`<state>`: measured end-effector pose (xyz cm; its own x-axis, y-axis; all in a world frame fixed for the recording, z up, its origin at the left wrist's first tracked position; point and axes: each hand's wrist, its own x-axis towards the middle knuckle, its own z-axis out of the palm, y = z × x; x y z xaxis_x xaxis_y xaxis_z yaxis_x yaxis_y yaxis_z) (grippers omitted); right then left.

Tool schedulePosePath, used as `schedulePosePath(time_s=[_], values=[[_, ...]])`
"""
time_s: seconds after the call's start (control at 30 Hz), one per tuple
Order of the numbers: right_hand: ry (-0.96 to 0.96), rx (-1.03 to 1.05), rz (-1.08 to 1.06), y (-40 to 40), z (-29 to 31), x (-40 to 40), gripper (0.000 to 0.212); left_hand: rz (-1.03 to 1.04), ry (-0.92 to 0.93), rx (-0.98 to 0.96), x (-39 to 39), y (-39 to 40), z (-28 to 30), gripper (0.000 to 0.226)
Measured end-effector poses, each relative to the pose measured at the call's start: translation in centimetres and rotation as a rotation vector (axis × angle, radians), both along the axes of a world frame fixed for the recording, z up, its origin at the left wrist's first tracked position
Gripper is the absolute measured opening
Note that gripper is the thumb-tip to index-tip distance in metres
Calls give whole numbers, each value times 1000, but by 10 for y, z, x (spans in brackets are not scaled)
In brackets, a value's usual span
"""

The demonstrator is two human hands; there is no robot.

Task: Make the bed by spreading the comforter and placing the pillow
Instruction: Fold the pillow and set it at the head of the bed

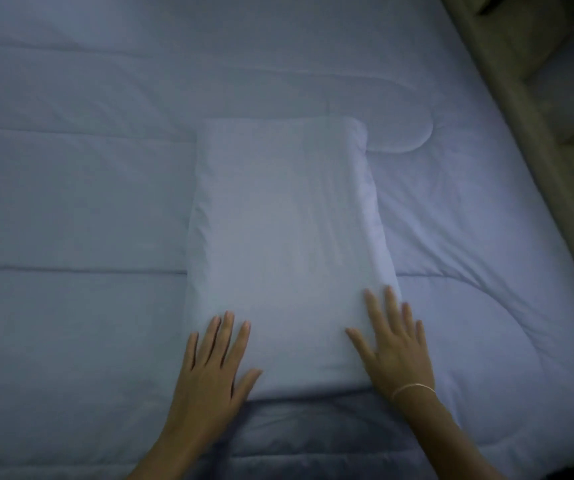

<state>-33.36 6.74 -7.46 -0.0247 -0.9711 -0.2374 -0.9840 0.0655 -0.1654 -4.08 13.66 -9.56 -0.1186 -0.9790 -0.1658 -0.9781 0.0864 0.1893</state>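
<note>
Our comforter (pixel 88 202) lies spread across the bed, the pillow (pixel 285 244) resting lengthwise on top of it, near the frame (pixel 528 109) at right. Our left hand (pixel 209 372) and right hand (pixel 396 348) press flat, fingers straight, on the pillow's near corners, gripping nothing. We judge even, outward strokes would best smooth it without dragging the comforter.

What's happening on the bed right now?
A person is setting the pillow in place on the spread light-blue comforter. The left hand lies flat with straight fingers at the pillow's near left corner, and the right hand, a thin bracelet on its wrist, lies flat on the near right corner. The comforter already lies fairly smooth.
</note>
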Motion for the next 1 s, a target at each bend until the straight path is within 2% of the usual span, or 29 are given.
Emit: schedulePosePath(time_s=[0.07,0.1,0.17,0.27,0.33,0.43,0.63,0.8,0.9,1.0], values=[[-111,31,-226,16,6,-15,78,-16,37,6,13,25,2,68],[-137,-16,-264,21,9,-15,81,-5,71,1,19,31,1,69],[-166,-140,-164,30,14,-4,78,87,176,0,29,36,-1,70],[-137,-104,27,39,6,4,72,168,242,45,38,37,-2,73],[-119,-30,-40,49,1,-8,74,159,193,64,44,39,1,79],[-191,-62,-235,47,9,-19,83,254,239,36,48,17,13,91],[-286,-187,-228,-25,34,21,77,406,367,-29,27,-82,24,74],[-402,-80,-233,-81,28,33,80,529,412,46,26,-108,8,76],[-438,60,-317,-83,15,21,86,573,444,66,30,-98,-3,75],[-461,54,-379,-83,13,13,93,574,465,21,29,-101,-1,72]])
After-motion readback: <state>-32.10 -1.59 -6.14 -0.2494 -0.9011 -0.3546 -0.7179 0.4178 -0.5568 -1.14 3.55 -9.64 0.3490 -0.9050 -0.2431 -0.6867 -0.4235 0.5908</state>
